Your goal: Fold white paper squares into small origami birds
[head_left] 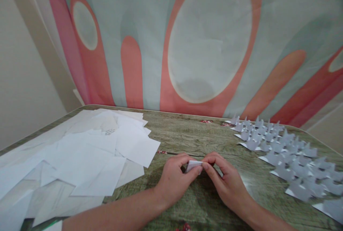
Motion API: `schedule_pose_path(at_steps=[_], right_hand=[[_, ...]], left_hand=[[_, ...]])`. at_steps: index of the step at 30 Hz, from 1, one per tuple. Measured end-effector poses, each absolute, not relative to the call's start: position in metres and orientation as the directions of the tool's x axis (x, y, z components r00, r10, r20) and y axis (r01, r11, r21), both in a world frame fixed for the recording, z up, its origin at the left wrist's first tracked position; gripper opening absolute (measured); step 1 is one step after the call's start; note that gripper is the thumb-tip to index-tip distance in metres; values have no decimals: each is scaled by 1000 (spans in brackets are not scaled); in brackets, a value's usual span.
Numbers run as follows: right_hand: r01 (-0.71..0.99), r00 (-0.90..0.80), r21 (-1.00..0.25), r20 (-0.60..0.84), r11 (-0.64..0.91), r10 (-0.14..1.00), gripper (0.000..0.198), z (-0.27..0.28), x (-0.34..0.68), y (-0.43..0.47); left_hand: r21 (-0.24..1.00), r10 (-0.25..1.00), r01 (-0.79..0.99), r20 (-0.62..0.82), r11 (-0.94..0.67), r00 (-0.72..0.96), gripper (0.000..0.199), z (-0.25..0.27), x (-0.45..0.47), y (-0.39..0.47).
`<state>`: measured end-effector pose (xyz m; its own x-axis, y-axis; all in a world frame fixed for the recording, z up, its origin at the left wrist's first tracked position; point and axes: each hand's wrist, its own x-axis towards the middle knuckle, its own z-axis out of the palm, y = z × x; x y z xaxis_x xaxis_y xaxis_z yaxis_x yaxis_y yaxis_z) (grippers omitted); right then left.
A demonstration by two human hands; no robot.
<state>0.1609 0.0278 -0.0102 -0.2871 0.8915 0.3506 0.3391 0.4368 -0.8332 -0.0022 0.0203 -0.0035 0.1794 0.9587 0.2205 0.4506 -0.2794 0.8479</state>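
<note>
Sm. white folded paper (192, 166), partly hidden, btwn L hand (174, 174) & R hand (227, 180)

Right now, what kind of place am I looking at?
Probably a craft space: a table with loose paper spread on the left and rows of folded shapes on the right.

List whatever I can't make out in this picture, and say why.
- Head view: the folded paper's covered edges, hidden by the fingers of the left hand and right hand.
- Head view: most lower sheets in the pile, covered by those on top.
- Head view: the words on the printed sheet, too small and blurred.
- Head view: the nearest paper figure's far end, cut off by the right edge.
</note>
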Motion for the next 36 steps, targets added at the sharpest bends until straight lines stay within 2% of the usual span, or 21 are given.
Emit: schedule_pose_path(at_steps=[3, 5, 6, 8, 10, 14, 18, 23, 30, 36], right_hand=[[324, -252, -863, 315, 387, 915, 16, -12, 161, 30], [279, -218, -907, 259, 315, 941, 17, -13, 163, 32], [246, -200, -932, 222, 268, 954, 19, -14, 163, 34], [167, -168, -971, 144, 172, 975, 22, -16, 165, 37], [87, -155, -991, 87, 101, 984, 25, -19, 167, 40], [-40, -187, -998, 61, 54, 981, 26, -24, 168, 43], [-55, -215, -995, 94, 84, 972, 23, -22, 167, 42], [16, -253, -977, 203, 214, 946, 19, -12, 166, 38], [84, -305, -927, 325, 365, 895, 14, -9, 166, 37], [149, -300, -892, 371, 428, 879, 12, -11, 167, 35]], left_hand=[[829, 965, 495, 203, -260, 166, 16, -4, -2, 21], [847, 970, 473, 198, -243, 143, 10, -5, -1, 20], [865, 971, 440, 205, -240, 126, 15, -5, -1, 20], [899, 965, 352, 243, -261, 94, 40, -5, 0, 19], [902, 949, 295, 305, -317, 86, 49, -5, 0, 17], [850, 897, 285, 417, -442, 149, 25, -1, -1, 15], [832, 884, 300, 437, -467, 163, 12, 2, -1, 16], [845, 896, 297, 417, -445, 154, 12, 4, -1, 17], [820, 870, 294, 480, -491, 113, 10, 0, -3, 19], [795, 842, 284, 528, -536, 113, 13, 1, -3, 18]])
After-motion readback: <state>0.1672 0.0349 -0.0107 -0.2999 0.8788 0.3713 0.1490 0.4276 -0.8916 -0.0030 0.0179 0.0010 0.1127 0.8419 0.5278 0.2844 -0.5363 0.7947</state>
